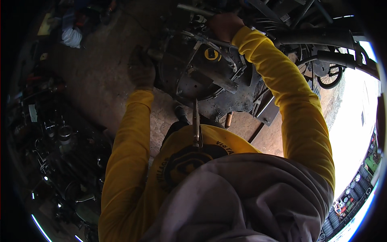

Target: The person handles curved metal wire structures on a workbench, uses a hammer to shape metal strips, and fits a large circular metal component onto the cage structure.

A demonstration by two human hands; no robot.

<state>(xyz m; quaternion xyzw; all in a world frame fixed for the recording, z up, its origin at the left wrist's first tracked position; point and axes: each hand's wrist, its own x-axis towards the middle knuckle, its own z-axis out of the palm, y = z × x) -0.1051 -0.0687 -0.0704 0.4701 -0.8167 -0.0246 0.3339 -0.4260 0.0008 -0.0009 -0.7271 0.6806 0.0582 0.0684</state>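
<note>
In front of me stands a dark, greasy metal assembly (187, 66) with a rounded housing, flat bars across it and a yellow ring (211, 54) round a dark centre. My right hand (226, 26) is at its far right edge, fingers curled among bars and rods; what they hold is hidden. Nearby, a pale metal bar (195, 9) slants off to the left. Beside the left edge of the assembly is my left hand (141, 72), in deep shadow, its fingers too dark to make out. From the near edge a worn metal rod (196, 121) points toward my body.
Dark machine parts (66, 161) crowd the left. To the right are thick tubes (318, 38), a spoked wheel (330, 76) and bright daylight. A copper-coloured cylinder (228, 120) shows below the assembly. A white bundle (71, 37) lies far left on the concrete floor (96, 84).
</note>
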